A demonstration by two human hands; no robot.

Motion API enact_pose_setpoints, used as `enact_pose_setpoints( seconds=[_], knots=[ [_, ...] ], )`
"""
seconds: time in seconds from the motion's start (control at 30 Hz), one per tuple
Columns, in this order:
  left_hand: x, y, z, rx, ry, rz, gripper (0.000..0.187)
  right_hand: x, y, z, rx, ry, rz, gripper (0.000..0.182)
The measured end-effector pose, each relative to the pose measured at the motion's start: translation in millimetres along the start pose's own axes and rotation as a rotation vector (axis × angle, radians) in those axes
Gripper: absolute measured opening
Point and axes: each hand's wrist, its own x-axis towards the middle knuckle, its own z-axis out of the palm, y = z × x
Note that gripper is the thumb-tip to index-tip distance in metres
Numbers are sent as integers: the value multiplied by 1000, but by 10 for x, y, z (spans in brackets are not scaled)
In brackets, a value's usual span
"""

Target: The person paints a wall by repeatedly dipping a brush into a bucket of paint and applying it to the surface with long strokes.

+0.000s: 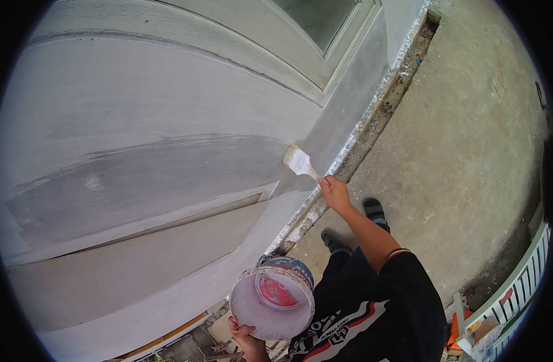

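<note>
A wide paintbrush (300, 162) with a white-coated ferrule is in my right hand (334, 192), fingers closed round its handle. Its bristles are right at the wall (168, 102), beside a darker grey damp-looking band (186, 158) that runs leftward. My left hand (246, 339) grips the rim of a paint bucket (243, 314), which tilts so that its inside shows. White paint coats the bucket's inner wall, and a red patch shows at its bottom.
A window frame (325, 84) is set in the wall above. Along the wall's foot runs a rough gutter (382, 114) beside the concrete floor (451, 145). My sandalled feet stand on the concrete. At lower right is a pale green slatted plastic chair (524, 274) with clutter near it.
</note>
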Motion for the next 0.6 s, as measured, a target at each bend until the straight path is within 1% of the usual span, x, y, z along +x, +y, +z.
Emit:
enact_pose_setpoints(
  seconds=[0.07,0.17,0.2,0.23,0.3,0.37,0.4,0.5,0.6],
  knots=[
    [16,-29,-77,18,-54,-1,44,-4,158,10,-81,70,-21,34],
    [3,-51,-19,0,49,8,31,92,390,201,-144,152,-23,34],
    [-11,-51,-12,1,53,6,31,129,460,263,-154,176,-21,34],
    [-14,-51,-1,2,57,5,31,134,419,275,-104,133,-20,34],
    [-14,-56,8,1,76,13,31,93,121,213,-1,47,-14,35],
    [-25,-64,8,-13,111,32,31,-45,100,80,16,16,-41,34],
    [-19,-76,-27,-22,96,31,31,-83,120,19,19,-1,-57,33],
    [0,-111,-112,-42,65,25,31,-20,311,105,-151,96,-13,34],
    [-9,-97,-69,-39,67,26,32,131,140,263,-56,180,-85,34]
  ],
)
